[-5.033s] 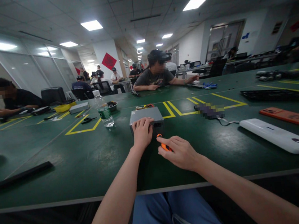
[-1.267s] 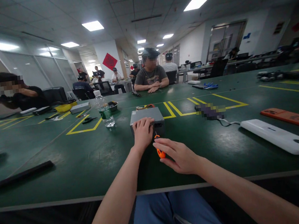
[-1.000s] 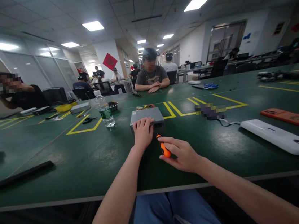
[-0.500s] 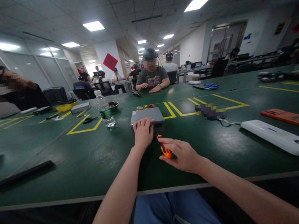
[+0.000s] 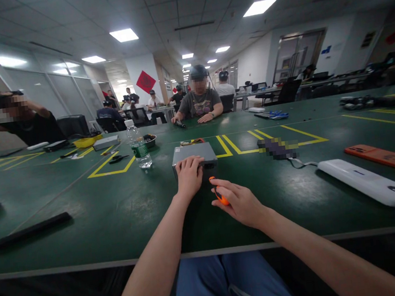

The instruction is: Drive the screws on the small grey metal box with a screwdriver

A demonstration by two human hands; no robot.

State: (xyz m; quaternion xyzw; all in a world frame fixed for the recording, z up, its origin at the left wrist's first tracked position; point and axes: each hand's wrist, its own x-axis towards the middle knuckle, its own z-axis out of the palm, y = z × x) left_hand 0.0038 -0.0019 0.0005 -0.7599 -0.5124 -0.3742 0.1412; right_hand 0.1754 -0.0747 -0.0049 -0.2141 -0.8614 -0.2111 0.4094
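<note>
A grey metal computer power supply (image 5: 201, 152) lies on the green table in front of me, with coloured wires showing behind its far edge. My left hand (image 5: 189, 174) grips it at the front, fingers lying over its top edge and partly covering the near face. Just to the right and nearer to me, my right hand (image 5: 238, 203) is closed around a screwdriver (image 5: 221, 196) with an orange and black handle. The screwdriver points toward the power supply's near face; I cannot tell whether its tip touches.
A water bottle (image 5: 139, 145) stands left of the power supply, beside a small bowl (image 5: 150, 140). A black bar (image 5: 31, 232) lies at left. To the right are a white power bank (image 5: 370, 182) with a cable and an orange phone (image 5: 389, 159). A person (image 5: 200, 97) sits opposite.
My right hand has closed further around the screwdriver and its handle has turned slightly. My left hand stays on the power supply. The person opposite has moved one hand to a dark object.
</note>
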